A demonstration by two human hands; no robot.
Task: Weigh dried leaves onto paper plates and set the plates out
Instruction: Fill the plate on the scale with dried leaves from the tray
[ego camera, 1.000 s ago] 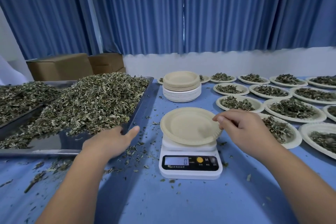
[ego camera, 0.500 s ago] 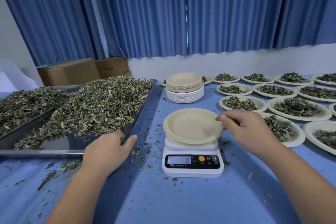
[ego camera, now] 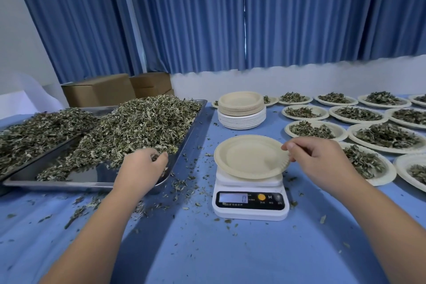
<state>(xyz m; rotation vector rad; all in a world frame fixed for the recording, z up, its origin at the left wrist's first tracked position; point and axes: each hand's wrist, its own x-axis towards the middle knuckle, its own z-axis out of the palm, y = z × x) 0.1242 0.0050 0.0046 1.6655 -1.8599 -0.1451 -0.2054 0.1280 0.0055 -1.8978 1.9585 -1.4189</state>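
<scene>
Now that my left hand [ego camera: 143, 166] has slid into the leaves [ego camera: 138, 127], fingers curling round a clump, my right hand [ego camera: 320, 157] still pinches the plate [ego camera: 249, 157] rim (scale [ego camera: 250, 200] reads zero): loading's next.

Grips dried leaves [ego camera: 138, 127] at ten o'clock with left hand [ego camera: 143, 168], palm down, forearm stretched forward. Pinches paper plate [ego camera: 249, 157] rim at two o'clock with right hand [ego camera: 320, 159], knuckles up.

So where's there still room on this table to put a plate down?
Barest is the cloth in front of the scale, at the near edge, with only crumbs. A narrower strip runs between tray and scale, up to the plate stack. The right side is crowded with filled plates; the tray takes the left.
</scene>
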